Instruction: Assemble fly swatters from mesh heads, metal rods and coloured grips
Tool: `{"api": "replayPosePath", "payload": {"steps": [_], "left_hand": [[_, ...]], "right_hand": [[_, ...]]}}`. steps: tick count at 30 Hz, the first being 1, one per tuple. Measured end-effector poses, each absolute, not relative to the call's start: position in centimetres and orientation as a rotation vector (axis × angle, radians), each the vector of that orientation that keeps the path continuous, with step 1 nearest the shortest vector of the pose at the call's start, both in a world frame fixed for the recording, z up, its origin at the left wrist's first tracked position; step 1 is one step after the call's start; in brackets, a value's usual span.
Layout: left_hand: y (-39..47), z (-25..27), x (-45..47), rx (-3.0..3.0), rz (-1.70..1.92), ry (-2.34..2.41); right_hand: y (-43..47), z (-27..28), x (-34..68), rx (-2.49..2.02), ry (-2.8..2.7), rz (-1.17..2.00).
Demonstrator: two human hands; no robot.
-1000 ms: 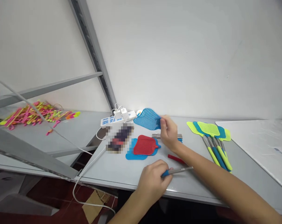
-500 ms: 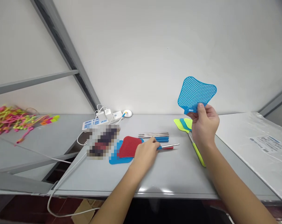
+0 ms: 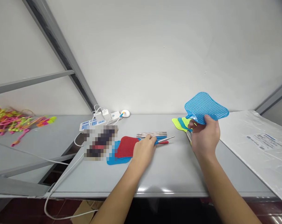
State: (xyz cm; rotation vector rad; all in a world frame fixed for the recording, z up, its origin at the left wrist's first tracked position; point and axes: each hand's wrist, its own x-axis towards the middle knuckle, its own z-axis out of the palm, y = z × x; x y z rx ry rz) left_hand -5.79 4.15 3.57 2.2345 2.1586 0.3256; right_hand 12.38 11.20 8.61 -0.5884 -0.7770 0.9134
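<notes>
My right hand (image 3: 206,140) pinches a blue fly swatter head (image 3: 206,106) by its neck end and holds it above the table, tilted. My left hand (image 3: 144,152) is closed around a blue handle (image 3: 157,142) with a metal rod (image 3: 166,139) sticking out to the right, angled slightly upward. Under and beside that hand lie a red mesh swatter head (image 3: 126,147) and a blue mesh head (image 3: 119,161). A red handle (image 3: 164,142) lies below the rod. Several metal rods (image 3: 150,134) rest just behind. Yellow-green swatters (image 3: 177,123) and a blue one (image 3: 183,123) lie behind my right hand.
A white power strip (image 3: 92,123) with plugs and cables stands at the back left, near a blurred-out item (image 3: 100,143). Colourful small items (image 3: 10,123) are heaped on the far-left surface. A white wrapped package (image 3: 257,130) covers the right side of the grey table (image 3: 169,179).
My right hand has brought the blue swatter head slightly lower and to the right, tipping it flatter. The rod in my left hand now points more upward.
</notes>
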Motion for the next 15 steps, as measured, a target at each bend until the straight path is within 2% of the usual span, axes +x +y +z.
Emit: {"api": "replayPosePath", "payload": {"steps": [4, 10, 15], "left_hand": [[2.8, 4.2, -5.0, 2.226, 0.388, 2.127], [-1.0, 3.8, -3.8, 2.064, 0.691, 1.852], [-3.9, 3.5, -3.7, 2.051, 0.595, 1.826]], "right_hand": [[9.0, 6.6, 13.1, -0.664, -0.681, 0.919], [4.5, 2.6, 13.0, -0.845, -0.655, 0.909], [1.5, 0.7, 13.0, -0.908, -0.694, 0.987]]}}
